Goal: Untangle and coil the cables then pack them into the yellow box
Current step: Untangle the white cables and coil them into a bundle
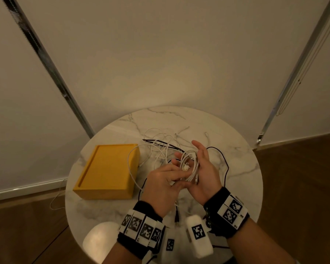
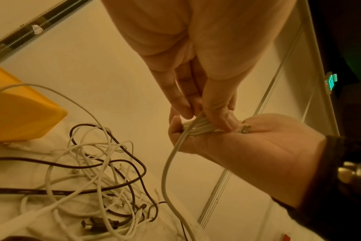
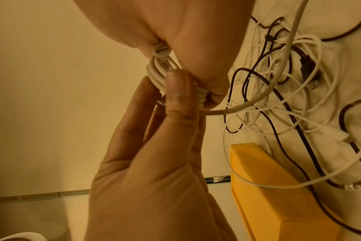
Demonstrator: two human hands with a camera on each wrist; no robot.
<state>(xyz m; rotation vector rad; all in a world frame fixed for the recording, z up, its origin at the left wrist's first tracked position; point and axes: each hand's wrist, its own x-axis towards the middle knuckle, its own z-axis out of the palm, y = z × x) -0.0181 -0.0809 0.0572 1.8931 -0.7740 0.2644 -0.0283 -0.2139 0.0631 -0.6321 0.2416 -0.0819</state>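
Several light, springy loops of white cable (image 1: 191,164) pinched by both hands, left hand (image 1: 160,184) and right hand (image 1: 203,175); best gripped across all turns, toward 9 o'clock for yellow box (image 1: 107,172).

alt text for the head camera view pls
Two hands, left hand and right hand, wind a white cable coil above a round marble table. A yellow box sits left, beside tangled white and black cables.

No words or numbers can be read; the wrist bands (image 1: 141,228) carry only black-and-white square code patterns.
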